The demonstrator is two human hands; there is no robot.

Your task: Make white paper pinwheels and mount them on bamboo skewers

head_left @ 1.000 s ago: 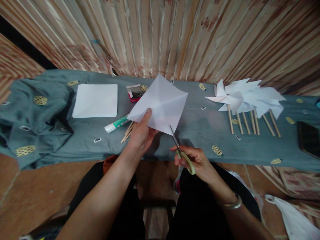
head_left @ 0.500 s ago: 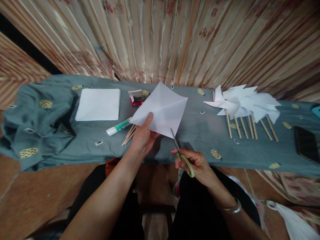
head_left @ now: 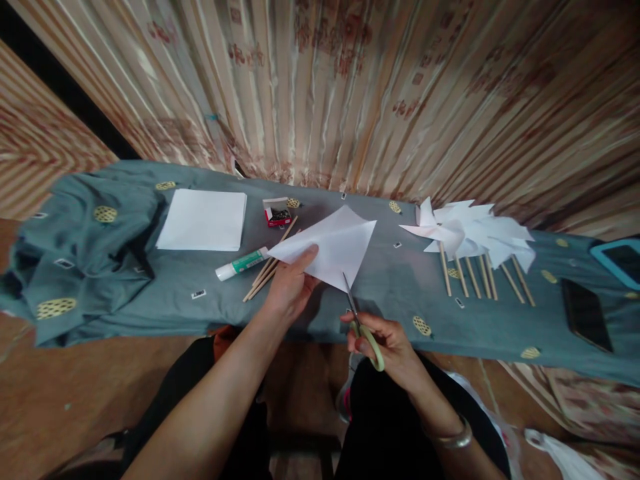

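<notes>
My left hand (head_left: 295,281) grips a square white sheet of paper (head_left: 336,243) by its near left edge, thumb on top and fingers beneath. The sheet is creased and tilted above the cloth. In my right hand (head_left: 383,340) are scissors (head_left: 371,343) with pale green handles. Their blades meet the sheet at its near corner and look nearly closed. Under and left of the sheet lie several thin wooden sticks (head_left: 261,283), partly hidden by it and my left hand. Beside them rests a green and white glue stick (head_left: 242,263).
A stack of white paper (head_left: 203,220) lies on the left. Behind the sticks stands a small red box (head_left: 277,215) of dark pins. Several paper pinwheels (head_left: 470,230) on sticks overlap at right. Farther right are a black phone (head_left: 586,313) and a blue-framed device (head_left: 620,260).
The view has shifted slightly. The sheet is tilted flatter and its far corner sits lower, uncovering more of the sticks. Both hands keep their hold.
</notes>
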